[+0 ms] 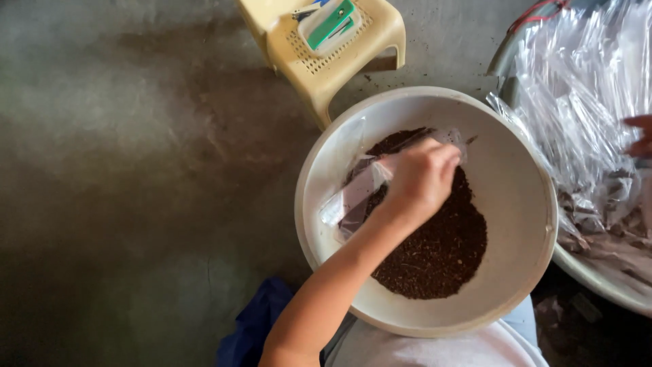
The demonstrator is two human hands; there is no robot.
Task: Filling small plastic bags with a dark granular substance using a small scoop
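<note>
Left hand (pixel 421 178) closed around a clear plastic bag (pixel 360 194) inside the white bowl (pixel 516 204), over the brown grains (pixel 438 245). Bag's long axis slants from bowl's left wall up-right. Right hand (pixel 640 136), state unclear, touches the bag pile (pixel 584 88) right of the bowl; yellow stool (pixel 326 47) behind it.

The small clear plastic pouch (pixel 356 194) is flat, narrow and elongated, with a glossy, translucent whitish surface. It lies tilted, its long axis running from 8 o'clock up toward 2 o'clock, over the inner left wall of the large round white plastic basin (pixel 516 197). Its upper end is gripped by the left hand (pixel 420 178); its lower end rests against the basin wall. The dark reddish-brown granular material (pixel 438 248) is loose and coarse, forming an uneven heap on the basin floor, spread from centre toward 6 o'clock. The pouch's upper end touches this heap at the 11 o'clock edge.
</note>
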